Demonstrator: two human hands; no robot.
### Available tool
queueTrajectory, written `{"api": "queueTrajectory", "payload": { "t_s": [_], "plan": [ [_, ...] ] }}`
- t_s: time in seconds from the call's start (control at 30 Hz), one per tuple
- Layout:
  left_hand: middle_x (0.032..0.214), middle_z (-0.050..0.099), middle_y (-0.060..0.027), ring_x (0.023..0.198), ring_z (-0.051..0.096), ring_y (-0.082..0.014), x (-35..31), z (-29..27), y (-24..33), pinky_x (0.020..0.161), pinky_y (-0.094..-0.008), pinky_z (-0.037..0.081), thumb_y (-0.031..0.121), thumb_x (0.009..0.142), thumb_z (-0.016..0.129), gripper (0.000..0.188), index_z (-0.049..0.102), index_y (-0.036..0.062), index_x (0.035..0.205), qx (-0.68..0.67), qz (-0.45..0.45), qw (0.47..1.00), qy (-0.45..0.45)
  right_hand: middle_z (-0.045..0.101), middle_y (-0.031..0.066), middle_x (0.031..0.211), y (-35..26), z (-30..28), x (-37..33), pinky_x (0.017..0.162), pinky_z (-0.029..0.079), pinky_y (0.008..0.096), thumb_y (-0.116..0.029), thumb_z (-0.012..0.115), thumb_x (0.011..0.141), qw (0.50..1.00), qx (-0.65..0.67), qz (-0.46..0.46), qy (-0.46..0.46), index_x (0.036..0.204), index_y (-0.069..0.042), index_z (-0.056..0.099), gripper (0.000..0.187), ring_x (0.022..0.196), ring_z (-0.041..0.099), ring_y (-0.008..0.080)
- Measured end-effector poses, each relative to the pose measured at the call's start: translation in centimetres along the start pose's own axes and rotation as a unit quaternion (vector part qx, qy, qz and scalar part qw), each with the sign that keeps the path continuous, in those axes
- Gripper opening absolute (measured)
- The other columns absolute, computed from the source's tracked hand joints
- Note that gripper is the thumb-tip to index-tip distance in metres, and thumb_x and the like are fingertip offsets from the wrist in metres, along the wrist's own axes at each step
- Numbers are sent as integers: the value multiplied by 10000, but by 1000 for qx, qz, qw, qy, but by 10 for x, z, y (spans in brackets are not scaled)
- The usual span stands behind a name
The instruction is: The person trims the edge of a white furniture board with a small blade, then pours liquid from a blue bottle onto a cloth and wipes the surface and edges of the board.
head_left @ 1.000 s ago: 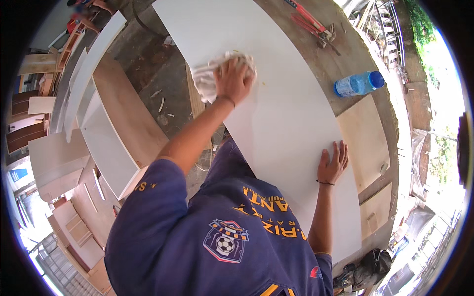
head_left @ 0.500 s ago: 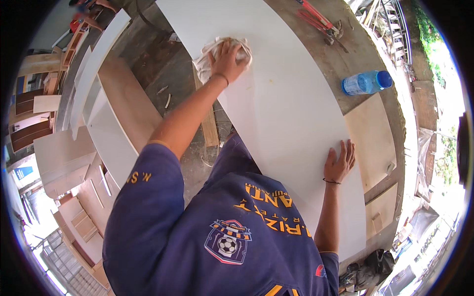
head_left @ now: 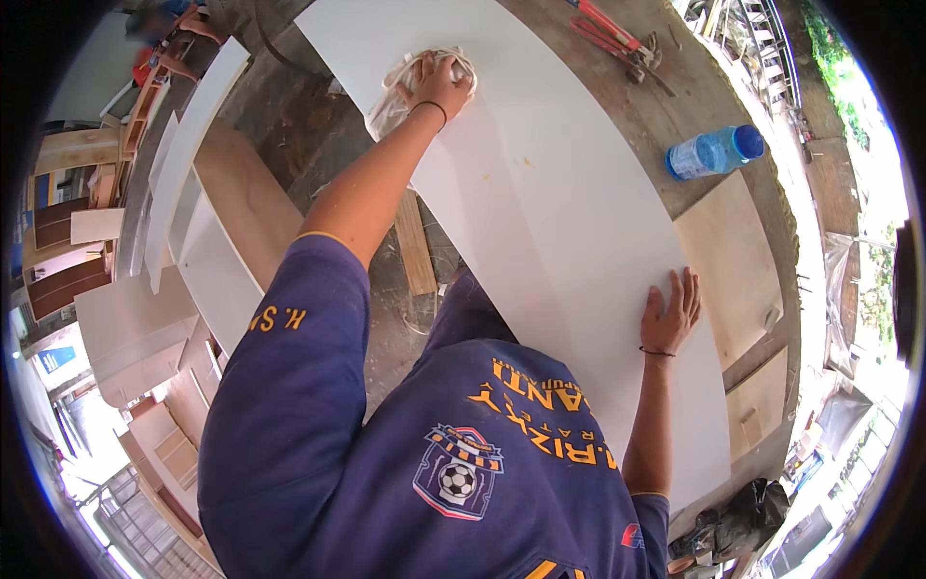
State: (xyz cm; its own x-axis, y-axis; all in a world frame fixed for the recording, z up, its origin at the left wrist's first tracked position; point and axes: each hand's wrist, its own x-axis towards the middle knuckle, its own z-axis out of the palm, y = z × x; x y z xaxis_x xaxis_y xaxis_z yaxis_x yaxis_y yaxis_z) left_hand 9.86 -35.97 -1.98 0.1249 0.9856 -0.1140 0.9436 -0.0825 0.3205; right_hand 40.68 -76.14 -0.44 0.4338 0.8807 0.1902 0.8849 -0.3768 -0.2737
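Observation:
A long white board [head_left: 559, 222] lies in front of me, running from the top of the view toward the lower right. My left hand [head_left: 439, 89] is closed over a bunched whitish cloth [head_left: 389, 114] and presses it on the board's far left part. Part of the cloth is hidden under the fingers. My right hand [head_left: 673, 307] rests flat near the board's right edge, fingers stretched out, holding nothing. Small yellowish marks [head_left: 527, 164] show on the white surface between the two hands.
Right of the board stand a blue-capped plastic bottle [head_left: 716, 152] and red-handled tools [head_left: 622, 39]. Thin plywood pieces [head_left: 733, 270] lie beside it. White panels [head_left: 198, 145] lean at left. A black plastic bag [head_left: 752, 516] sits at lower right. Another person [head_left: 169, 48] is at far upper left.
My left hand has slid the cloth a little up and to the left along the board. The right hand stays nearly in place.

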Motion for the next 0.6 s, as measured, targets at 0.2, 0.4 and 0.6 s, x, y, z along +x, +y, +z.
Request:
{"api": "queueTrajectory", "payload": {
  "t_s": [0.2,0.4,0.6],
  "plan": [
    [1559,148,-66,1441,101,-266,-32,6,-20,1084,-651,68,482,889,462,551,377,267,1389,6,97,995,-18,463,117,1383,-1,-1,0,1080,242,483,-275,581,868,1000,-9,7,1,1224,-97,554,399,1322,370,313],
    [1553,167,-84,1438,117,-268,23,3,-19,1079,-650,80,463,913,413,526,371,256,1395,40,57,997,35,466,124,1376,-3,-3,2,1081,243,485,-272,581,863,1000,-9,-3,1,1220,-89,551,403,1319,370,323],
    [1534,192,-129,1425,162,-299,-86,14,-18,1071,-650,132,390,920,414,516,404,169,1386,138,326,935,-33,463,120,1378,-1,1,0,1081,243,491,-262,575,868,1000,-17,11,2,1224,-84,547,398,1324,366,317]
  ]
}}
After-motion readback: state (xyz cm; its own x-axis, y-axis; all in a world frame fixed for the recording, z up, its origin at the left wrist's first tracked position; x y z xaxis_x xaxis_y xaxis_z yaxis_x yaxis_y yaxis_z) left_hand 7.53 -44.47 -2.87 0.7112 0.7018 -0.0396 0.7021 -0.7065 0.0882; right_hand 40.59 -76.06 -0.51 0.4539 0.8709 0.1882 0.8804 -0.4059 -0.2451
